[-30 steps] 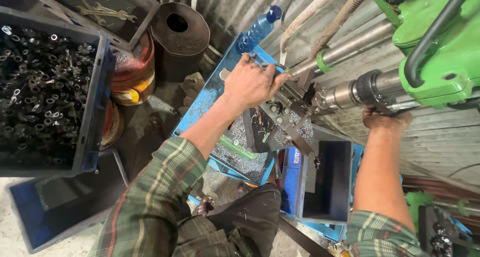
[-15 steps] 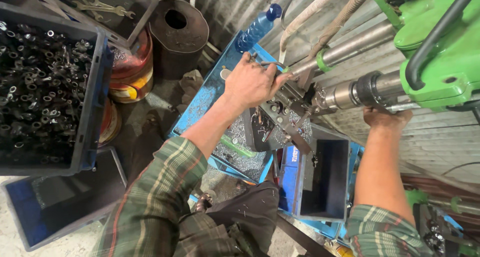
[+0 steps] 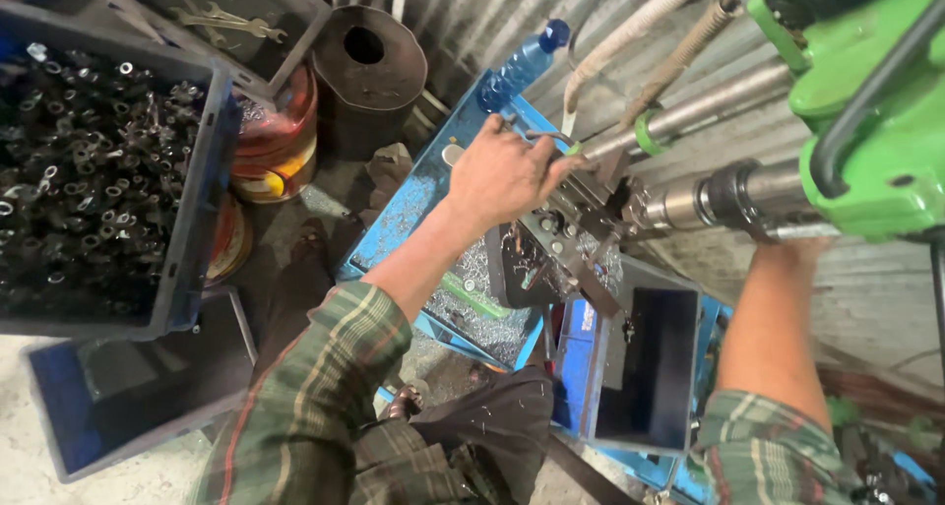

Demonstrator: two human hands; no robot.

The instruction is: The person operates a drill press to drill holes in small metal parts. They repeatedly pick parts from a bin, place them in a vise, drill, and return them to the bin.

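My left hand [image 3: 507, 170] reaches forward onto a steel clamping jig [image 3: 576, 244] under the spindle [image 3: 714, 198] of a green drill press [image 3: 871, 121]. Its fingers curl around a thin metal lever [image 3: 549, 134] at the jig's top. My right forearm rises at the right, and my right hand [image 3: 792, 254] disappears behind the spindle and the green head, so its fingers are hidden. Both sleeves are green plaid.
A black crate [image 3: 202, 200] full of short metal tubes stands at the left, with a blue crate [image 3: 118, 397] below it. A black open box [image 3: 650, 367] sits under the jig on a blue tray [image 3: 413, 195] strewn with shavings. A plastic bottle [image 3: 522, 62], a black cylinder [image 3: 369, 62] and wrenches [image 3: 212, 18] lie beyond.
My left hand stays on the jig with its fingers shifting slightly on the lever. More of my right hand has slipped behind the drill head. The view has drifted a little.
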